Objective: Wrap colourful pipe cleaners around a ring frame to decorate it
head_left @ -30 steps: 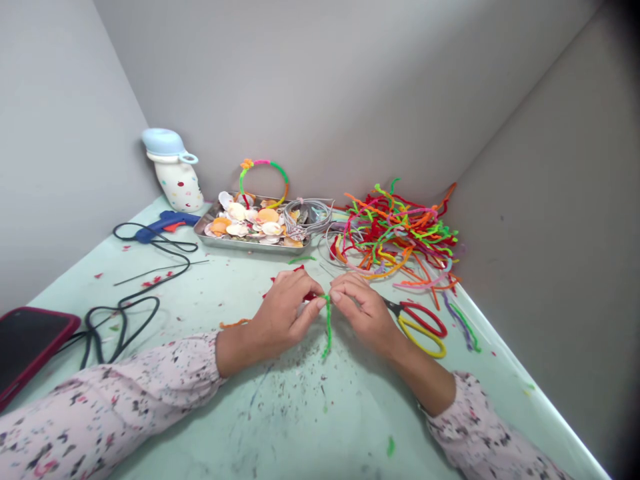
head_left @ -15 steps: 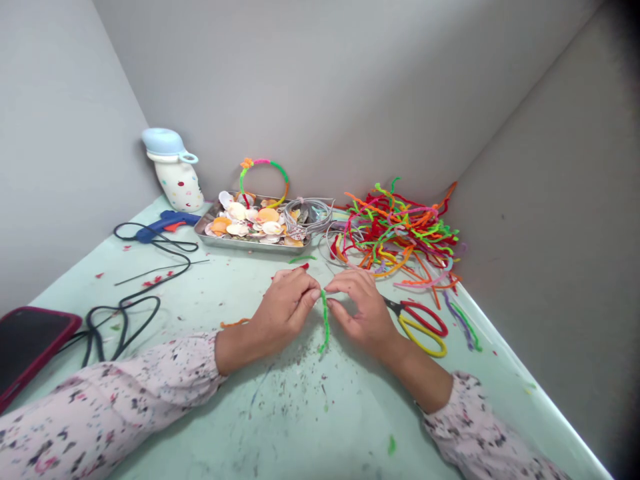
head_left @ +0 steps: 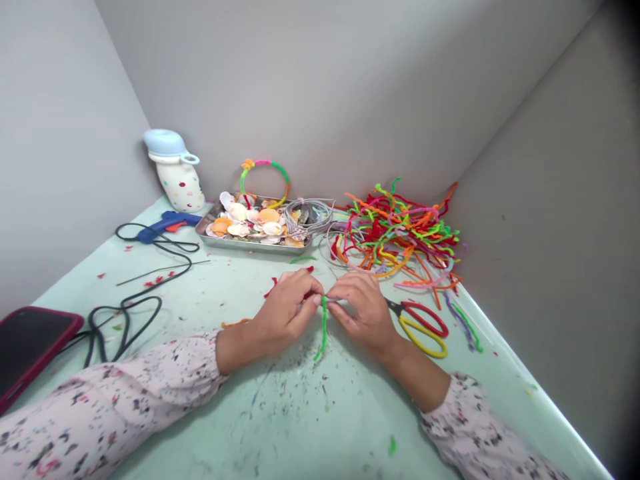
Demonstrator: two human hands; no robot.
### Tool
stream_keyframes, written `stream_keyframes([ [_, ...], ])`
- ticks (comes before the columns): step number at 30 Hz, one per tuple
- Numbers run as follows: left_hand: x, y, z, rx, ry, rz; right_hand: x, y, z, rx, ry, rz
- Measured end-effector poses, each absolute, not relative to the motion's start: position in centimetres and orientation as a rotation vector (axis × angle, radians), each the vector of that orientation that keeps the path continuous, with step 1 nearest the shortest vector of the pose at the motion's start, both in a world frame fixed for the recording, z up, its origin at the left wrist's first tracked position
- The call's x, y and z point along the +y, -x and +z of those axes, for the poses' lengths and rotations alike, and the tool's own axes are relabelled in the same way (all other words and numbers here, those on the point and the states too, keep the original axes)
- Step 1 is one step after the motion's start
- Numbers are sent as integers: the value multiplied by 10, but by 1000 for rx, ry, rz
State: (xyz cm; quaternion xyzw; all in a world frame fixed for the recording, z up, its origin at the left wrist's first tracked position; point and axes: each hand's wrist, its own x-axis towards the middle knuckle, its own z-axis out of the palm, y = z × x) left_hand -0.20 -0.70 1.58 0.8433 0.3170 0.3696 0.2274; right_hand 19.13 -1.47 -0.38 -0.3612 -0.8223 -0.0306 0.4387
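Green strip (head_left: 325,325): lower end hangs farther left now.
Left hand (head_left: 285,312): we pinch its top.
Right hand (head_left: 364,308): fingertips narrow beside it; we cannot tell its hold.

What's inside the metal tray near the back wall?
The metal tray holds heaped seashells. A grey wire coil overlaps its right end; a multicoloured ring rises at its back. Whatever lies beneath the shells is covered and can't be seen.

Held pipe cleaner (head_left: 325,325) green; sleeves (head_left: 150,393) pale pink, floral; table (head_left: 310,447) mint; scissor handles (head_left: 425,327) red/yellow; glue gun (head_left: 163,225) blue.
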Motion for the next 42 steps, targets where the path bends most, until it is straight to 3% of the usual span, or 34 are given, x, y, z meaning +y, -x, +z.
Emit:
stream_keyframes([
  [30, -1, 3, 13, 864, -2279, 1074, -17, -190, -4, -2012, 950, -120],
  [42, 0, 3, 11, 829, -2338, 1077, -19, -184, -1, -1868, 968, 384],
])
